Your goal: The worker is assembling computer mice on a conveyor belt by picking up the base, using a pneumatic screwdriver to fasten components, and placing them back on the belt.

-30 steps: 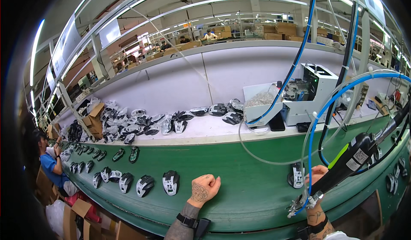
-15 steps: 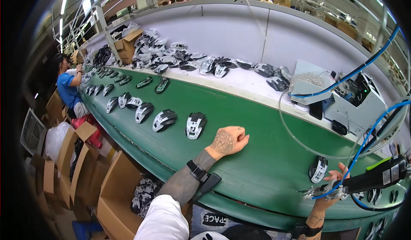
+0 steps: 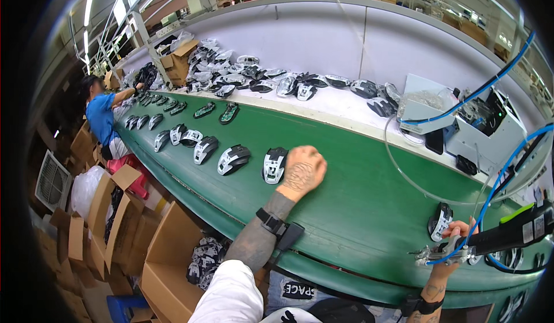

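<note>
Since half a second ago the left hand [image 3: 302,170] has travelled further along the green conveyor belt [image 3: 346,207] and now rests touching the nearest mouse shell [image 3: 274,165], fingers curled loosely over its right edge, not yet clamped on it. Right hand [image 3: 456,233] is closed around the grip of a powered screwdriver [image 3: 496,239], which lies tilted across the belt's near edge, beside another mouse shell [image 3: 441,221].

Handling judgement: the shell looks like a light, stiff moulded plastic part with a smooth, somewhat slippery curved top; best taken across its two flanks, thumb on one side and fingers on the other, with modest pressure, since thin plastic may scuff or crack.

Packaging: open brown cardboard cartons [image 3: 167,265] stand on the floor at lower left, one holding a heap of dark shells. Another brown carton [image 3: 179,57] sits at the far end of the white tabletop [image 3: 346,106]. A white rectangular feeder unit [image 3: 487,127] stands at right, its green light visible. Labels are too small to judge.
</note>
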Motion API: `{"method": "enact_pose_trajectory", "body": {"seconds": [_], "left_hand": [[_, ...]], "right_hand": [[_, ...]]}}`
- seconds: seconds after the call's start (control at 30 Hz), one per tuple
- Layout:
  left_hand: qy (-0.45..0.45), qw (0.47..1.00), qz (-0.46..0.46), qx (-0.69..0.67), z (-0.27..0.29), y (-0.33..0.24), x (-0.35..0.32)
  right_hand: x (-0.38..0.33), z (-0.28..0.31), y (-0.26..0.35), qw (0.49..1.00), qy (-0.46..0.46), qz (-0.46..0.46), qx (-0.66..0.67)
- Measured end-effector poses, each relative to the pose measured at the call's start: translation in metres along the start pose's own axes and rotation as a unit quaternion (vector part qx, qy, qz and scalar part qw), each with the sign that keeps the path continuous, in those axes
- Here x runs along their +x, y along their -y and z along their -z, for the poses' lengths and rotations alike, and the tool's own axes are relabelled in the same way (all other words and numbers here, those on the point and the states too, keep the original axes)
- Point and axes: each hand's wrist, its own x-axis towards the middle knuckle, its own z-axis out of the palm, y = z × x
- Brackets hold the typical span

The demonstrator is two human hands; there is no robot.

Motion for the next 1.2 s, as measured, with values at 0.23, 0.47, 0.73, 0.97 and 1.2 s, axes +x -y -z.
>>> {"method": "enact_pose_trajectory", "body": {"seconds": [0.23, 0.47, 0.73, 0.97, 1.2], "left_hand": [[0.133, 0.948, 0.254, 0.141, 0.035, 0.039, -0.033], [-0.011, 0.994, 0.106, 0.021, 0.087, 0.097, -0.040], [0.093, 0.979, 0.178, -0.047, 0.111, 0.153, -0.065], [0.006, 0.985, 0.173, 0.012, 0.125, 0.168, -0.058], [-0.066, 0.957, 0.267, 0.088, 0.156, 0.238, -0.082]], "right_hand": [[0.001, -0.010, 0.001, 0.994, 0.035, -0.003, 0.101], [-0.002, 0.000, 0.010, 0.997, 0.062, 0.045, -0.007], [-0.005, -0.004, 0.016, 0.993, 0.065, -0.001, 0.099], [-0.008, 0.000, -0.002, 0.997, 0.028, -0.021, 0.067], [-0.010, -0.003, -0.005, 0.995, -0.002, -0.026, 0.100]]}}
